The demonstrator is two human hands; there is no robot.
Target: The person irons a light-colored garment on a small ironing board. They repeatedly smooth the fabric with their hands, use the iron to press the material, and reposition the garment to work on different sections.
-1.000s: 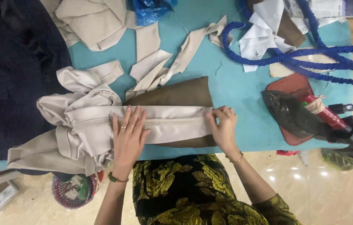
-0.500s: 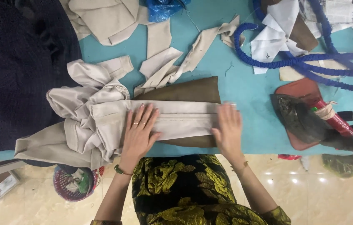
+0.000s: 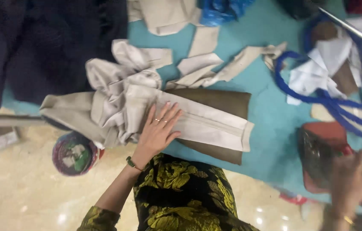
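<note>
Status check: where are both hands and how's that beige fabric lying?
Left hand flat on the beige fabric, fingers spread. Right hand off the cloth, blurred, at the dark iron; grip unclear. Fabric flat over the brown pad.

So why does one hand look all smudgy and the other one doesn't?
In the head view, the right hand is smeared by motion blur near the dark iron, so its fingers can't be made out; the left hand lies flat and sharp on the beige fabric. The shiny floor shows small bright glare spots from lights.
</note>
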